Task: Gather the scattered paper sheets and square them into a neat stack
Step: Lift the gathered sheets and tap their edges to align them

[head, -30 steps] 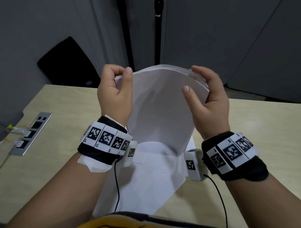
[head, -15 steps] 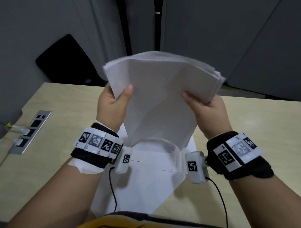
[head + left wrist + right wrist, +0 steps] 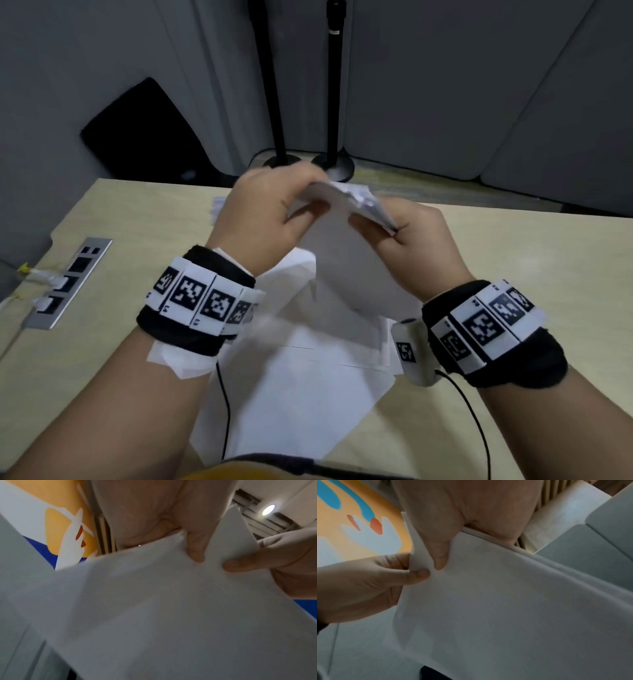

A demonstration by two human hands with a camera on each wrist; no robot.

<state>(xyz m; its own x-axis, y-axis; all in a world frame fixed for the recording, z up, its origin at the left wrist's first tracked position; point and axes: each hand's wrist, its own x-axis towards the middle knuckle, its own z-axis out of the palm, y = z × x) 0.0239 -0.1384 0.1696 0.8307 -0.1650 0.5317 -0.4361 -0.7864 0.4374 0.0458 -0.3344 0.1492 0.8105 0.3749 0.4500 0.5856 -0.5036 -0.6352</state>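
Note:
A bundle of white paper sheets (image 3: 346, 250) hangs above the table, its lower part draping toward me. Both hands pinch it close together at its top. My left hand (image 3: 294, 205) grips the upper left corner, thumb (image 3: 195, 550) on the near face of the bundle (image 3: 171, 601). My right hand (image 3: 376, 226) grips the upper right edge, where the sheet edges fan out unevenly; its thumb (image 3: 440, 555) presses the bundle (image 3: 505, 601). More white sheets (image 3: 301, 387) lie overlapped and askew on the table under my wrists. A further sheet edge (image 3: 217, 209) shows beyond my left hand.
The pale wooden table (image 3: 513, 274) has an inset socket panel (image 3: 68, 284) with plugged cables at its left edge. Two black stand bases (image 3: 308, 164) rest on the floor behind the table, beside a dark object (image 3: 144, 133). Grey partition walls close the back.
The bundle was held up and spread wide between my hands. It has since come down and tipped away, and my hands have moved close together at its top.

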